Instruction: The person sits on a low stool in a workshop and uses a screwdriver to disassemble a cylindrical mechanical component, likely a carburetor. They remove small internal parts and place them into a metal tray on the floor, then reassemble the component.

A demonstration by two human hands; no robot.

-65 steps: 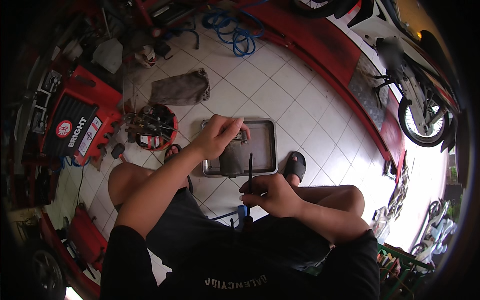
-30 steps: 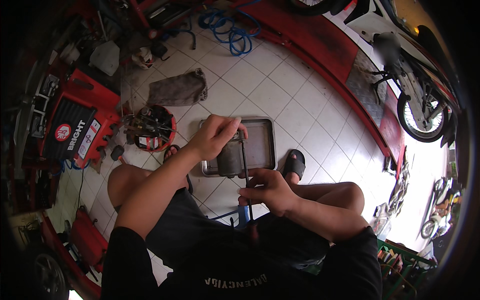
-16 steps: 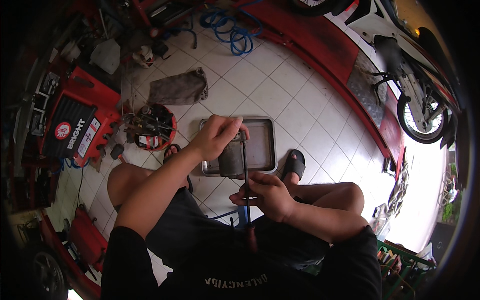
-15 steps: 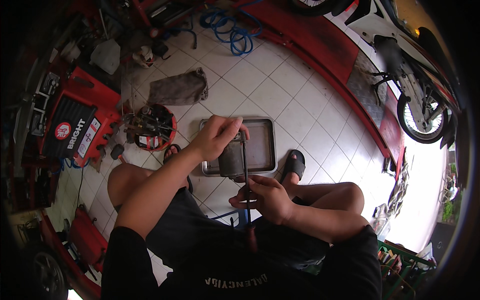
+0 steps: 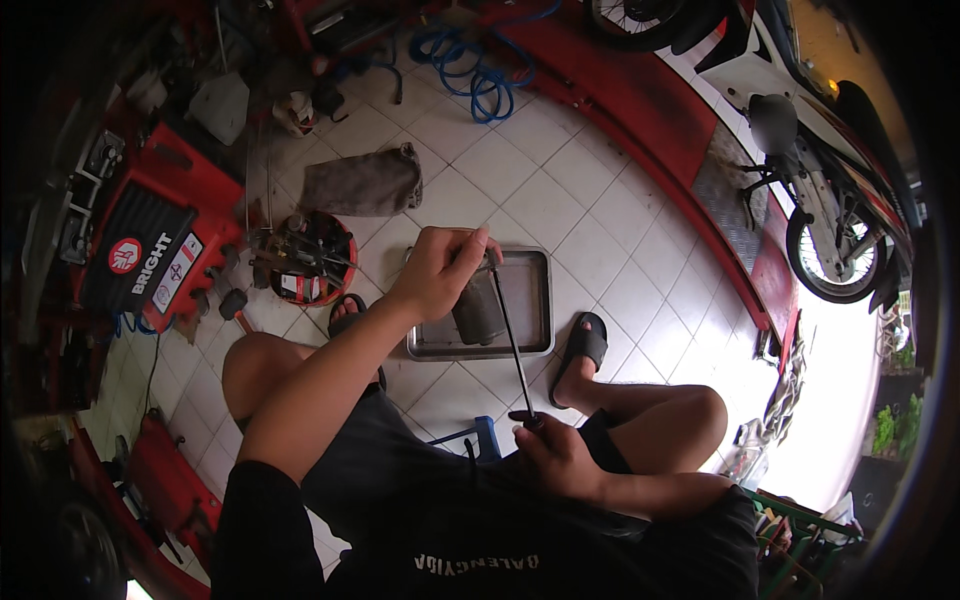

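Observation:
My left hand [image 5: 455,268] is closed around the upper end of a dark grey metal cylinder [image 5: 482,312], the body of a motor-like part, and hides most of its top. The cylinder hangs tilted above a shallow metal tray [image 5: 548,325]. A long-shafted screwdriver [image 5: 512,335] slants from the cylinder's top end, by my left fingertips, down toward my lap. Its handle end sits in my closed right hand [image 5: 556,455]. The exact contact at the tip is too small to make out.
Left of the tray stands a round red container [image 5: 340,285] full of tools. A grey cloth [image 5: 362,182] lies on the tiles beyond it. Coiled blue hose [image 5: 470,70], a red lift platform [image 5: 620,110], a motorcycle [image 5: 835,230] and a red toolbox [image 5: 150,250] surround the floor.
My right hand has slid from the middle of the shaft down to the handle, toward my body. The screwdriver's handle end has swung right and the cylinder has tilted.

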